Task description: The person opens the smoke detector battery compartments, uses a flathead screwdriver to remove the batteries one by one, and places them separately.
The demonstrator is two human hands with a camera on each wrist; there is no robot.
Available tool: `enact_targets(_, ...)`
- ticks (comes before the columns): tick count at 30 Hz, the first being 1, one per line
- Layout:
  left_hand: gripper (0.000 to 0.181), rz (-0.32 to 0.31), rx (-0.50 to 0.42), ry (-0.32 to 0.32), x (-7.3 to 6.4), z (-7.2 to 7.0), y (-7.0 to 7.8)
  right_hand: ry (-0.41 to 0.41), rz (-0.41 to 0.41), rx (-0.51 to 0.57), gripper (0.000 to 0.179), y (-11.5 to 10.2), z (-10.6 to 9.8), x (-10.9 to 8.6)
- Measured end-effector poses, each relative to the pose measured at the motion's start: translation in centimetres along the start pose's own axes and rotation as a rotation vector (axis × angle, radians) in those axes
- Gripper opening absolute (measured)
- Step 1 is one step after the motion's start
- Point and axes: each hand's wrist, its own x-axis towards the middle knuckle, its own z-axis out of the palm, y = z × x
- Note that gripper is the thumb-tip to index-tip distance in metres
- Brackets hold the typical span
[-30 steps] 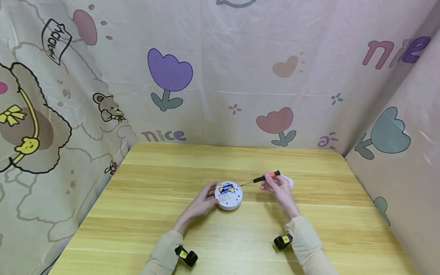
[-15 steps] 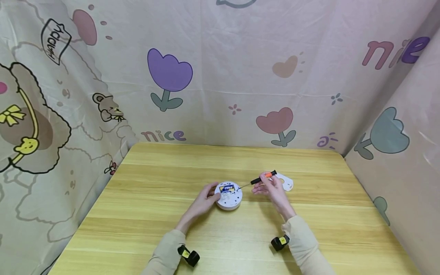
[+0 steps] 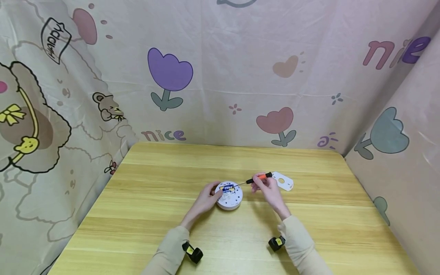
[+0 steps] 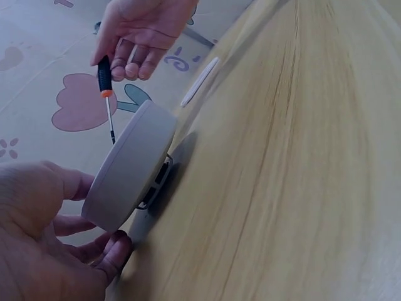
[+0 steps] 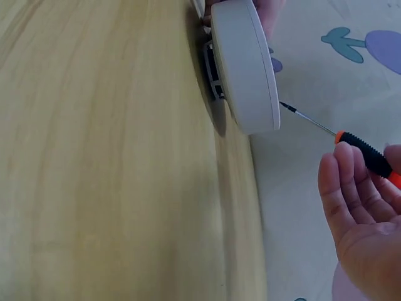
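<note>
A round white smoke alarm (image 3: 231,201) lies at the middle of the table, its back facing up with a blue-and-yellow battery (image 3: 227,188) in it. My left hand (image 3: 204,201) grips its left side, thumb over the top edge and fingers around the side. In my right hand (image 3: 270,191) I hold a thin screwdriver (image 3: 249,181) with a black and orange handle. Its tip overlaps the battery area in the head view. From the right wrist, the screwdriver (image 5: 363,152) points at the alarm's upper face (image 5: 276,88). A dark slotted vent (image 5: 213,70) protrudes underneath.
A white mounting plate (image 3: 288,185) with a hole in its centre lies just behind and right of my right hand. The wooden table (image 3: 165,164) backs onto a patterned cloth (image 3: 213,126). Black cameras sit at both wrists.
My right hand has moved left with the screwdriver, bringing its tip from the alarm's right edge over the battery area. The mounting plate has come into fuller view. My left thumb has shifted onto the top.
</note>
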Motion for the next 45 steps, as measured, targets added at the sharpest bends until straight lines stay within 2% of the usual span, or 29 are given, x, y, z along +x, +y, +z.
enact_targets(8, 0.044, 0.038, -0.02, 0.006, 0.3, 0.2, 0.0, -0.014, -0.115, -0.224, 0.021, -1.3, 0.7, 0.1)
enact_targets(14, 0.045, 0.012, -0.064, -0.007, 0.3, 0.3, 0.3, -0.029, -0.195, -0.366, 0.022, -1.7, 1.3, -0.1)
enact_targets(21, 0.047, 0.005, -0.092, -0.021, 0.3, 0.3, 0.3, -0.022, -0.2, -0.42, 0.02, -2.0, 1.6, -0.2)
enact_targets(27, 0.047, 0.013, -0.111, -0.033, 0.3, 0.2, 0.2, -0.03, -0.237, -0.484, 0.019, -2.1, 1.8, -0.2)
enact_targets(31, 0.047, 0.018, -0.112, -0.038, 0.3, 0.2, 0.1, -0.035, -0.257, -0.502, 0.019, -1.9, 2.0, -0.2)
enact_targets(35, 0.046, 0.025, -0.1, -0.05, 0.3, 0.1, 0.0, -0.028, -0.233, -0.479, 0.02, -1.7, 2.0, -0.1)
enact_targets(45, 0.046, 0.025, -0.085, -0.057, 0.3, 0.4, -0.2, -0.024, -0.102, -0.282, 0.024, -1.3, 1.6, 0.1)
